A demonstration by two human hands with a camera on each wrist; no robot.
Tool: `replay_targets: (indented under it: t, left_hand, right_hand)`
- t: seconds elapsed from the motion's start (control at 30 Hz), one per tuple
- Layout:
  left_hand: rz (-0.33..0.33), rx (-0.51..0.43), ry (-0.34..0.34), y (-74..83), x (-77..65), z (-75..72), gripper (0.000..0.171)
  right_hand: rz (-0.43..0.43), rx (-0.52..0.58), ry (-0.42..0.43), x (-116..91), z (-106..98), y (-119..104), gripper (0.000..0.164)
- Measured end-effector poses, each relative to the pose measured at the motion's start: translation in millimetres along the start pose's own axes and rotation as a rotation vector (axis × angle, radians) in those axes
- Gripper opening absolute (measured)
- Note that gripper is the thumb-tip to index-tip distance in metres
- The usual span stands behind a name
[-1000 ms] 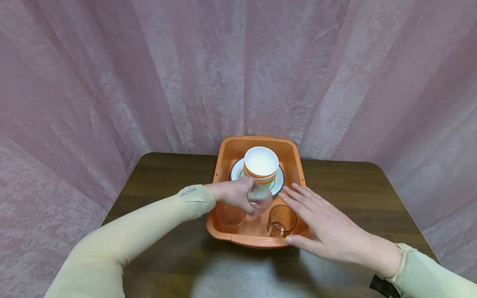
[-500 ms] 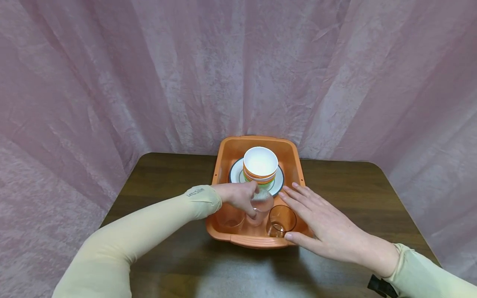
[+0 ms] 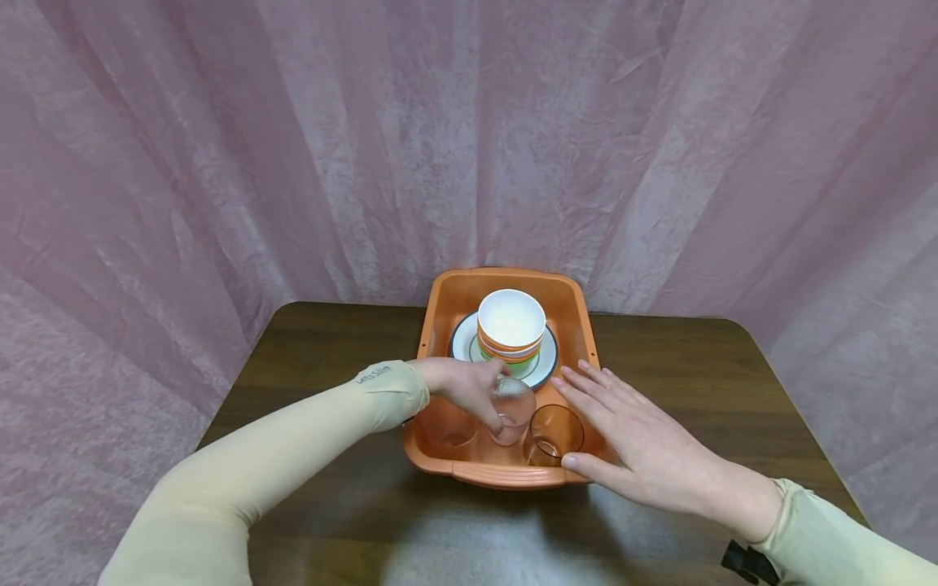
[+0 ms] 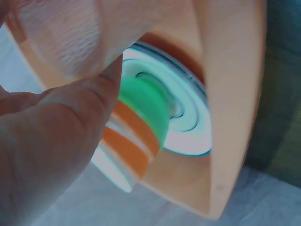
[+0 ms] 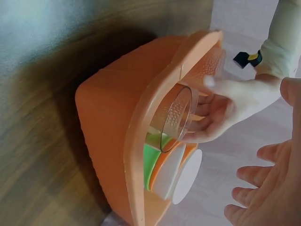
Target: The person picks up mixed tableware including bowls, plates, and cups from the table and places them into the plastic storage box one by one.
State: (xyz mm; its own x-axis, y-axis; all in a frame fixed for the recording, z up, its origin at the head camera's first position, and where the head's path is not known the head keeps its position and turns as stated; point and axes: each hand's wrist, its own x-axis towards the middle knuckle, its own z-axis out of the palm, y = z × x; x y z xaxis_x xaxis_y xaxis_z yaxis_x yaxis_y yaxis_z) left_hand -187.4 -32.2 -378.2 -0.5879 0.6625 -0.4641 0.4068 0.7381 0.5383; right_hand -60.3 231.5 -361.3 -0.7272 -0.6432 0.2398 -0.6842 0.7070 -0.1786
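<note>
My left hand (image 3: 469,391) reaches into an orange basin (image 3: 513,478) and holds a clear textured drinking glass (image 3: 517,411) from its left side. In the left wrist view this glass (image 4: 70,40) fills the upper left, right by the fingers. A second glass (image 3: 554,435), tinted brown by the basin, stands to its right, and a third glass (image 3: 450,431) stands to its left, partly behind my left wrist. My right hand (image 3: 645,448) is spread with straight fingers over the basin's right rim, near the right-hand glass, and grips nothing.
Behind the glasses, a stack of bowls (image 3: 511,319), white inside with orange and green outsides, sits on white plates (image 3: 463,342) with a dark edge. The basin stands on a dark wooden table (image 3: 352,342) against a pink curtain (image 3: 352,163).
My left hand has lowered the clear glass between the other two, and the glass now appears more upright and nearer the front. My right hand has barely moved.
</note>
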Motion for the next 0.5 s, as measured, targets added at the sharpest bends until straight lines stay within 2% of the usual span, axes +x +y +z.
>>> replay_targets:
  t: [0.13, 0.23, 0.37, 0.5]
  left_hand:
    - [0.054, -0.032, 0.056, 3.8, -15.2, -6.8, 0.106]
    - [0.116, 0.008, 0.141, 5.1, -30.1, -9.9, 0.108]
    - [0.149, 0.153, 0.307, 2.2, -55.0, -10.7, 0.108]
    - [0.142, 0.326, 0.502, -11.3, -76.4, -10.0, 0.105]
  right_hand:
    - [0.036, 0.001, -0.010, -1, 0, 5, 0.080]
    - [0.064, 0.001, -0.004, -3, 0, 8, 0.080]
    - [0.091, -0.006, 0.013, -8, -1, 17, 0.081]
    - [0.117, -0.026, 0.046, -12, -3, 30, 0.082]
